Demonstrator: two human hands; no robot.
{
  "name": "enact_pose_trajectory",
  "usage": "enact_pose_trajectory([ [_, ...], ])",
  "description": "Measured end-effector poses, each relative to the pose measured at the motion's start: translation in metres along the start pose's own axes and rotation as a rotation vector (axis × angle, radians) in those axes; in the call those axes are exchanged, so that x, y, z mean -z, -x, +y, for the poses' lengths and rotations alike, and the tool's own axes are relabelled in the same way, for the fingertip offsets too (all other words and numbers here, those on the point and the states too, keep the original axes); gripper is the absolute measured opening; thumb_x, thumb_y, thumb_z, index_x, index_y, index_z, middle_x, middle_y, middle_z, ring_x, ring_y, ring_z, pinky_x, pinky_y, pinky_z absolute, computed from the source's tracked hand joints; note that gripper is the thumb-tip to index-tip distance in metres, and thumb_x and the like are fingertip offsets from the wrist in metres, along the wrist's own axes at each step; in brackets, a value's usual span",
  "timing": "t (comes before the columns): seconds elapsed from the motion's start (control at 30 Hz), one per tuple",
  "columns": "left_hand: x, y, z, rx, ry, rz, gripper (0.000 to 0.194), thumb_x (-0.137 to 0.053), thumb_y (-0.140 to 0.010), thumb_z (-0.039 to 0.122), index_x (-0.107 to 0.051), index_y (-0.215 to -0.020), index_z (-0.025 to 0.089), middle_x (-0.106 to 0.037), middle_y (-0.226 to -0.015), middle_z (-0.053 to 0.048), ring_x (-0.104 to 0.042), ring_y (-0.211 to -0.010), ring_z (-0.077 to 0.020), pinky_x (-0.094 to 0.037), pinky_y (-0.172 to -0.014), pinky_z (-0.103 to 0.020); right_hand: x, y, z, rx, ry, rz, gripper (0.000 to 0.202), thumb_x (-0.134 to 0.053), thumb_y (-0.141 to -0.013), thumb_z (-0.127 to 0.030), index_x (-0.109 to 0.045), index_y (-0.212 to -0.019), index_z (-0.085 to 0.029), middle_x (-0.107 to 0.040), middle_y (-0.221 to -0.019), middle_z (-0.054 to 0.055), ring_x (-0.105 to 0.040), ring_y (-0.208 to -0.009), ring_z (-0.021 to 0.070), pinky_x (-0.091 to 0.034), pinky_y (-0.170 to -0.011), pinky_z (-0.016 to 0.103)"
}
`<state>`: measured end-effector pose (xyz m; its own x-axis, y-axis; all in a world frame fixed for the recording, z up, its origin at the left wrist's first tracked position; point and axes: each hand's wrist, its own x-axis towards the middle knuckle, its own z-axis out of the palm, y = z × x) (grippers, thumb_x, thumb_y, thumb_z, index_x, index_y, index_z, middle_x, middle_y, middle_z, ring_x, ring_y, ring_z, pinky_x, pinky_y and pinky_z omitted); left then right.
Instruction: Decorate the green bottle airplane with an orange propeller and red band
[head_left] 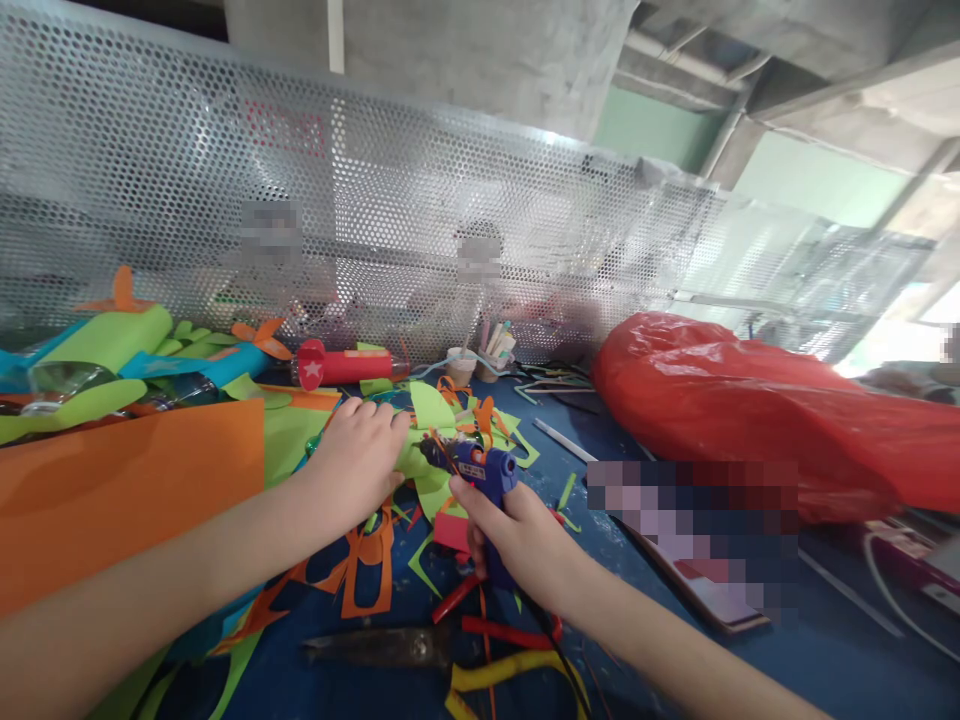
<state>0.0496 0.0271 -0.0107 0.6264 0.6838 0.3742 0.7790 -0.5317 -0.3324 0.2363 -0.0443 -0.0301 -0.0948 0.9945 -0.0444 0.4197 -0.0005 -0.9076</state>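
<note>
My right hand (517, 540) is wrapped round the handle of a blue hot glue gun (491, 468), its nozzle pointing left. The nozzle tip, crusted with dark residue, is close to a lime-green finned piece (431, 408). My left hand (364, 445) is closed on that piece from the left, covering most of its body. Shiny green shows past my fingers, and lime-green fins stick out on the right. Below my hands lie orange foam offcuts (367, 565) and a pink-red scrap (451, 532). Nearer me are scissors (382, 645) with red and yellow handles.
An orange sheet (135, 490) and several foam-decorated bottles (105, 345) are at left. A red bottle (349, 367) and cups (461, 366) stand by the perforated metal screen (420, 200). A red plastic bag (735, 400) and a phone-like slab (694, 560) lie right. People are behind the screen.
</note>
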Motion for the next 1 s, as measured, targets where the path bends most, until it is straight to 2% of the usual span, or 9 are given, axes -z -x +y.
enact_pose_trajectory([
  [0.27, -0.001, 0.000, 0.000, 0.016, 0.022, -0.020, 0.037, -0.075, -0.074, 0.033, -0.059, -0.100, 0.013, -0.065, -0.095, -0.011, -0.060, -0.091, -0.0305, -0.043, -0.084, -0.042, 0.020, 0.002, -0.017, -0.091, 0.241, 0.091, 0.055, -0.043, -0.089, -0.059, -0.046, -0.048, -0.021, -0.053, -0.042, 0.001, -0.050, -0.041, 0.0125, -0.040, -0.049, 0.025],
  [0.53, 0.000, 0.000, 0.000, 0.018, 0.015, -0.047, 0.037, -0.074, -0.076, 0.034, -0.060, -0.103, 0.012, -0.065, -0.097, -0.012, -0.061, -0.093, -0.0307, -0.043, -0.085, -0.042, 0.026, 0.000, -0.019, -0.087, 0.316, 0.166, 0.050, -0.044, -0.089, -0.055, -0.043, -0.051, -0.022, -0.054, -0.043, 0.000, -0.052, -0.040, 0.0135, -0.039, -0.047, 0.026],
  [0.83, 0.003, -0.001, -0.001, 0.026, 0.024, -0.093, 0.039, -0.073, -0.077, 0.032, -0.060, -0.107, 0.011, -0.066, -0.101, -0.014, -0.061, -0.098, -0.0324, -0.043, -0.086, -0.043, 0.030, -0.002, -0.013, -0.049, 0.250, 0.138, 0.050, -0.043, -0.087, -0.060, -0.043, -0.055, -0.023, -0.054, -0.045, 0.001, -0.055, -0.040, 0.0152, -0.040, -0.046, 0.027],
  [0.93, 0.001, -0.002, -0.003, 0.024, 0.033, -0.084, 0.041, -0.073, -0.077, 0.034, -0.060, -0.109, 0.011, -0.067, -0.102, -0.014, -0.061, -0.100, -0.0334, -0.043, -0.087, -0.044, 0.036, 0.000, -0.017, 0.018, 0.344, 0.159, 0.048, -0.037, -0.089, -0.060, -0.048, -0.062, -0.022, -0.060, -0.052, 0.003, -0.060, -0.048, 0.0180, -0.044, -0.050, 0.029],
  [1.0, -0.001, -0.003, -0.006, 0.025, 0.042, -0.096, 0.041, -0.072, -0.078, 0.035, -0.061, -0.109, 0.010, -0.067, -0.102, -0.015, -0.061, -0.100, -0.0332, -0.042, -0.088, -0.044, 0.041, 0.004, -0.022, 0.099, 0.595, 0.251, 0.039, -0.040, -0.091, -0.053, -0.055, -0.075, -0.021, -0.068, -0.071, 0.008, -0.067, -0.067, 0.0227, -0.048, -0.061, 0.032],
])
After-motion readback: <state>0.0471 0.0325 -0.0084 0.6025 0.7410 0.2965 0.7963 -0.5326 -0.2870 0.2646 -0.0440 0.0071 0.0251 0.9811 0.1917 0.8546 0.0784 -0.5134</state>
